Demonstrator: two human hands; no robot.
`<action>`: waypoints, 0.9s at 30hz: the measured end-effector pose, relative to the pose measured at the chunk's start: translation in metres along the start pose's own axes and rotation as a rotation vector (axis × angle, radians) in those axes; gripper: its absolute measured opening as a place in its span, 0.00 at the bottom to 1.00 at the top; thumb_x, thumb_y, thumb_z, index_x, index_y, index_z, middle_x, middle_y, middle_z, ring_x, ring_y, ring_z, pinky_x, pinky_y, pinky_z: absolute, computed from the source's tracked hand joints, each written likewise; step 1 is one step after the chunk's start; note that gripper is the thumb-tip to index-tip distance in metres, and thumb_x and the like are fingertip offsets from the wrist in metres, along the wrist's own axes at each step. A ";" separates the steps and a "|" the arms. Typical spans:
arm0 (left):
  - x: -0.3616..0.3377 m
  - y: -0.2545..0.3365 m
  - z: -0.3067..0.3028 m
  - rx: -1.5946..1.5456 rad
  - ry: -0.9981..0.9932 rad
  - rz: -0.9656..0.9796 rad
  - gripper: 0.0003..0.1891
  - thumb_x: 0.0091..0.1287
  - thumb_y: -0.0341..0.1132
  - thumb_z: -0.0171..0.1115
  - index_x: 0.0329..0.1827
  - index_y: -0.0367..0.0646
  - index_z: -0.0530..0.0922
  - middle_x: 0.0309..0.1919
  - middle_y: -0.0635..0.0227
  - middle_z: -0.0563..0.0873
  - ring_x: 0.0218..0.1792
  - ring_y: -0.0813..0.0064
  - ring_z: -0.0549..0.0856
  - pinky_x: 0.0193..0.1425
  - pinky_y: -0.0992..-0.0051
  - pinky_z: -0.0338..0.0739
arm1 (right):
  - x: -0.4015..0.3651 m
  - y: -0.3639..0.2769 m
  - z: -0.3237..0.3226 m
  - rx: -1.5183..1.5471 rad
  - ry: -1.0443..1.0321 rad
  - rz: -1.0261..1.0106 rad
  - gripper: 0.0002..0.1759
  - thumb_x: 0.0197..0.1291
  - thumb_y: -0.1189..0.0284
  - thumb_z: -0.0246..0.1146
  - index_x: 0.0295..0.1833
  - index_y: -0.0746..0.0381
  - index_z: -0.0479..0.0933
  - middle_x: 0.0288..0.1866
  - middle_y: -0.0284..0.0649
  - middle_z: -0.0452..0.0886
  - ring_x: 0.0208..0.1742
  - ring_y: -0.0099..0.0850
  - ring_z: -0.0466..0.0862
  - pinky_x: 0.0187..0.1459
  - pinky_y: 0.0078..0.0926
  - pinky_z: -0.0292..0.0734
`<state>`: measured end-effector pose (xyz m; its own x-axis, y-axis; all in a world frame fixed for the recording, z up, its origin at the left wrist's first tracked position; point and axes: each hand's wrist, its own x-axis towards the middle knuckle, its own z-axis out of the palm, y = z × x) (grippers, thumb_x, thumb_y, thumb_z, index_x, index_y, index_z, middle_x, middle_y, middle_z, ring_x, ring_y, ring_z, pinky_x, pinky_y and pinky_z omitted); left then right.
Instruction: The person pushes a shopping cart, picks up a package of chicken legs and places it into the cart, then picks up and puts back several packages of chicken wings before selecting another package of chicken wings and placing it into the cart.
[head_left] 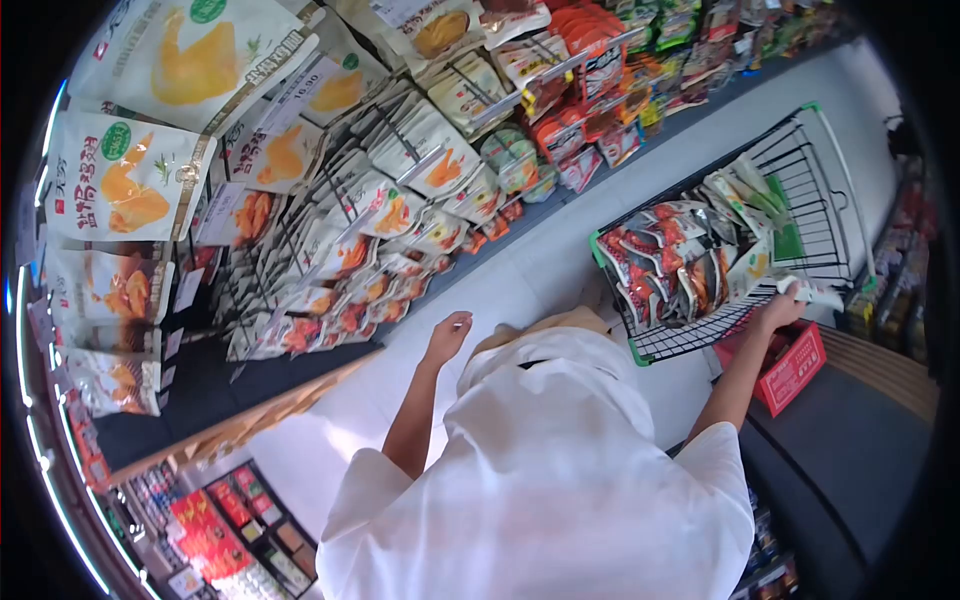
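My left hand hangs over the aisle floor near the snack rack, its fingers loosely curled and slightly apart, with nothing visible in it. At the near right side of the shopping cart, my right hand is closed on a white packet. The packet lies across the cart's rim; its print is too small to read. Inside the black wire cart with green trim are several red-and-black snack packets. Pale, greenish snack bags stand behind them.
Along the left, a rack holds hanging snack bags, including large white bags with chicken wing pictures. Orange packets hang further along. A red basket sits below the cart on the right, beside a dark counter. Shelves stand at the far right.
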<state>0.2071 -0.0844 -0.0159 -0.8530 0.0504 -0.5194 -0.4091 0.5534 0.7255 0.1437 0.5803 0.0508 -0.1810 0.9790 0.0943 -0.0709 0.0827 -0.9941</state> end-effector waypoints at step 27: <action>-0.091 0.013 -0.080 -1.348 -0.063 0.221 0.27 0.70 0.35 0.58 0.70 0.49 0.59 0.63 0.69 0.74 0.62 0.71 0.75 0.64 0.64 0.72 | -0.386 -0.161 0.108 0.147 -1.919 0.823 0.23 0.67 0.70 0.57 0.63 0.71 0.69 0.53 0.46 0.82 0.49 0.29 0.84 0.54 0.27 0.79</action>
<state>0.2537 -0.1481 0.0768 -0.9400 0.0884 -0.3294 -0.2937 -0.7012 0.6497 0.1189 0.1694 0.1800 -0.7480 -0.6173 -0.2438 0.4958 -0.2756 -0.8235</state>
